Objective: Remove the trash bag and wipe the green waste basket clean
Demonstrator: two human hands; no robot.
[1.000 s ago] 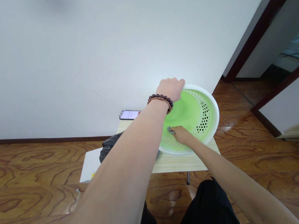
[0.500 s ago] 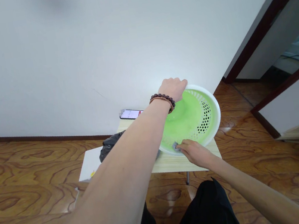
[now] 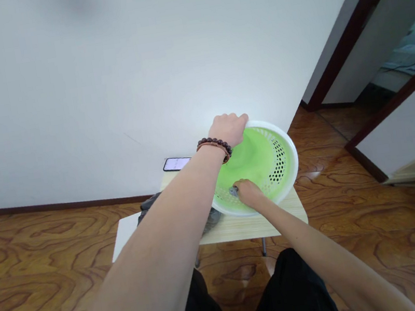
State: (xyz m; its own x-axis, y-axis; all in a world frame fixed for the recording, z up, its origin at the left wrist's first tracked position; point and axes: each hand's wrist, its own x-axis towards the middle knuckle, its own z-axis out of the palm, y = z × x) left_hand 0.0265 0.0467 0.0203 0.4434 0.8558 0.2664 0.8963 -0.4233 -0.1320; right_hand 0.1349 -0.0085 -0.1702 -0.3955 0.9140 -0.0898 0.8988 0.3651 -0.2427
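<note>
A round green basket (image 3: 259, 160) with a white rim and rows of holes stands tilted on a small light wooden table (image 3: 242, 227). My left hand (image 3: 229, 129), with a beaded bracelet at the wrist, grips the basket's far rim. Inside the basket, near its front side, my right hand (image 3: 249, 192) pinches a small grey cloth (image 3: 233, 191) against the green surface. My left forearm hides part of the basket's left side.
A phone (image 3: 176, 164) lies at the table's back left by the white wall. Dark plastic (image 3: 212, 220) shows beside the basket, partly behind my left arm. A white box (image 3: 125, 231) is left of the table. A doorway opens at the right.
My right hand has moved with the grey cloth from the basket's front rim further inside. The view has shifted slightly; my left hand keeps its hold on the rim.
</note>
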